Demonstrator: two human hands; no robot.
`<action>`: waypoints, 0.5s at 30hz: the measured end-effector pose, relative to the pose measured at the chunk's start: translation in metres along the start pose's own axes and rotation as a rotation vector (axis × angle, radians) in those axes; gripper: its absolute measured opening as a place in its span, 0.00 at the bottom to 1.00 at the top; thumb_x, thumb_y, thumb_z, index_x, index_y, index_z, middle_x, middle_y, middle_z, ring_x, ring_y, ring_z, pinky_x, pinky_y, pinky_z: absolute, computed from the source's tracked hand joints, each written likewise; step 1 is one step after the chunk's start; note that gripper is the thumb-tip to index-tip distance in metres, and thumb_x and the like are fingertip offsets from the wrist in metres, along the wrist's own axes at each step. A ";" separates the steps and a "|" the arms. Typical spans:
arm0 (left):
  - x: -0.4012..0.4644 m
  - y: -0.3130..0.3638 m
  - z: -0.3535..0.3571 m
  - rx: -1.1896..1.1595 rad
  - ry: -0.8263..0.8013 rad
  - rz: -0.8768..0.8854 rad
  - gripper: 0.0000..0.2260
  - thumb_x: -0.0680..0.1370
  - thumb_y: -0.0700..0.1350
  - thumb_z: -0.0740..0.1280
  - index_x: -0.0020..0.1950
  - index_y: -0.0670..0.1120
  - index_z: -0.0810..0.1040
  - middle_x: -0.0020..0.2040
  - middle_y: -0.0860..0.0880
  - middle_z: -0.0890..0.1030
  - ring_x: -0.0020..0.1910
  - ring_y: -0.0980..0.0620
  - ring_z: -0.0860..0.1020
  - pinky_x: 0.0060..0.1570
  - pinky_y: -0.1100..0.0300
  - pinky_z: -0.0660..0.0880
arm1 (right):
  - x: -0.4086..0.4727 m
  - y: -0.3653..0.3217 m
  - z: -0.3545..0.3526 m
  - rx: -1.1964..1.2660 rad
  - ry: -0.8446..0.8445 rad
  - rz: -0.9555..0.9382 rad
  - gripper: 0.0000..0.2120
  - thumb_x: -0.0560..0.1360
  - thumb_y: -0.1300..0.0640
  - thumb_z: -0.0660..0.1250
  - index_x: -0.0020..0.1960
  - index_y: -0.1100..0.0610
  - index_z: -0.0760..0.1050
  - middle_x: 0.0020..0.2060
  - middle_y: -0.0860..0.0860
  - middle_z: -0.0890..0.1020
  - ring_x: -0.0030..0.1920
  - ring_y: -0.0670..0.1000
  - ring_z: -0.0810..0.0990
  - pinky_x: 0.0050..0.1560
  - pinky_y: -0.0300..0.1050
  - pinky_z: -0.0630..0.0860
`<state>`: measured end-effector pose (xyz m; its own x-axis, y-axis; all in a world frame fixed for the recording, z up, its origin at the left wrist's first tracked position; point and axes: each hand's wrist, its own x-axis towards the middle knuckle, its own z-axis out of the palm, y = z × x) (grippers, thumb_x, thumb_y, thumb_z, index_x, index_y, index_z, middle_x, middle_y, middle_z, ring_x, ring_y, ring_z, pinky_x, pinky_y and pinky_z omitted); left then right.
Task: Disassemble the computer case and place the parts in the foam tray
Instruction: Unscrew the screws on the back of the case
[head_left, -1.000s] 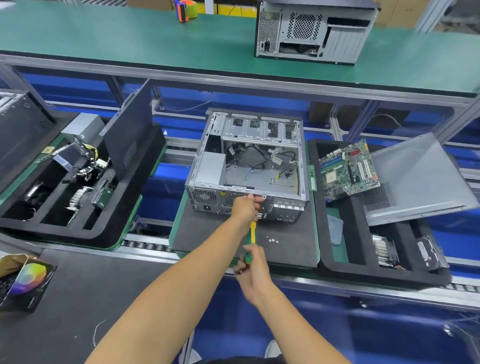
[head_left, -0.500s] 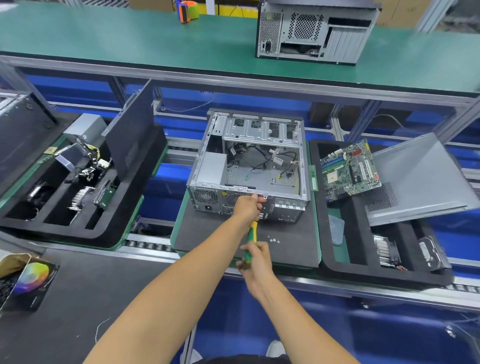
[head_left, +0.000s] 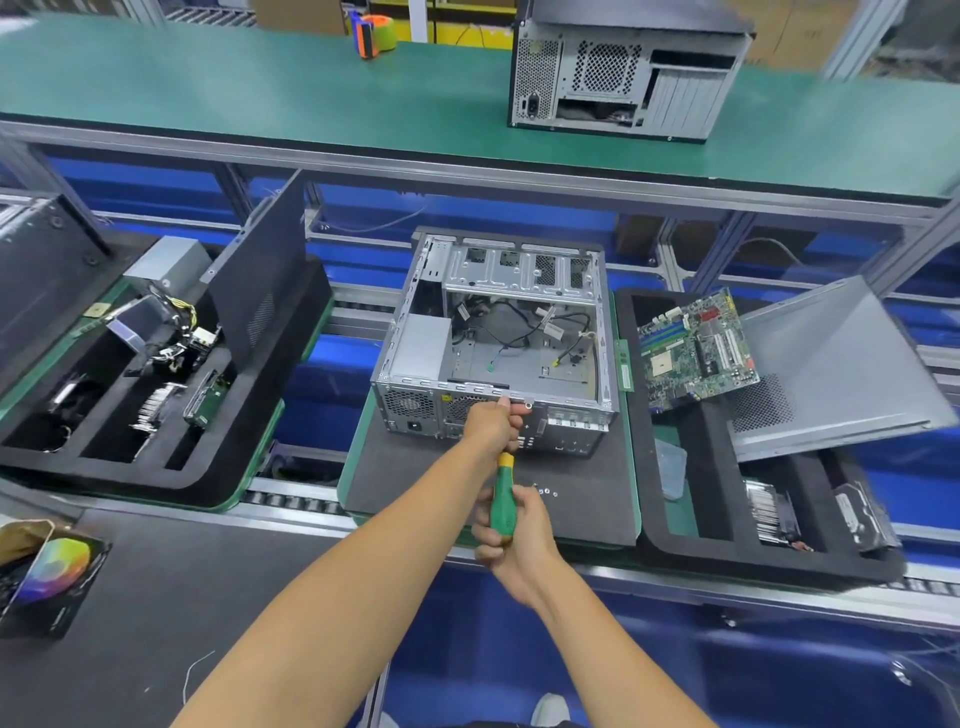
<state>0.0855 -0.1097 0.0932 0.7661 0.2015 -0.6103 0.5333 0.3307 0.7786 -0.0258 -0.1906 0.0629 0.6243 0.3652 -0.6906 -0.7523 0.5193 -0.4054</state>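
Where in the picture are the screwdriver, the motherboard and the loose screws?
screwdriver (head_left: 503, 501): head view, on its green handle.
motherboard (head_left: 696, 349): head view, middle of the green board.
loose screws (head_left: 546, 491): head view, on the small cluster lying on the dark mat.

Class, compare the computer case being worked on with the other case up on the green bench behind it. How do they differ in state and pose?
The near case lies open on its side, its interior and loose cables exposed; the far case is closed with a dark cover on. The near case sits on a dark mat, the far case on the green bench. Both turn perforated grey rear panels toward the camera.
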 end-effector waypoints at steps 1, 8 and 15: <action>0.000 0.000 0.000 0.002 -0.004 0.000 0.19 0.88 0.47 0.54 0.45 0.40 0.78 0.33 0.49 0.70 0.20 0.59 0.61 0.20 0.67 0.60 | 0.000 -0.001 0.001 -0.001 0.001 0.004 0.16 0.80 0.49 0.57 0.48 0.59 0.78 0.34 0.52 0.73 0.27 0.47 0.64 0.22 0.39 0.62; -0.004 0.001 -0.003 0.020 -0.030 0.005 0.19 0.88 0.48 0.53 0.47 0.40 0.78 0.33 0.49 0.71 0.26 0.56 0.62 0.23 0.66 0.61 | 0.005 -0.001 0.002 0.048 0.104 -0.015 0.03 0.75 0.59 0.67 0.47 0.58 0.75 0.32 0.51 0.76 0.27 0.46 0.71 0.23 0.38 0.69; -0.004 0.004 0.000 0.031 -0.017 -0.006 0.20 0.88 0.47 0.53 0.46 0.40 0.78 0.33 0.48 0.70 0.27 0.55 0.62 0.25 0.65 0.60 | 0.006 -0.004 0.010 0.102 0.046 0.043 0.13 0.80 0.53 0.60 0.48 0.61 0.78 0.34 0.55 0.78 0.27 0.49 0.73 0.22 0.40 0.70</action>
<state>0.0851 -0.1092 0.0990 0.7687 0.1836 -0.6127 0.5485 0.3035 0.7791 -0.0175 -0.1827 0.0664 0.5798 0.3541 -0.7338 -0.7512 0.5810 -0.3132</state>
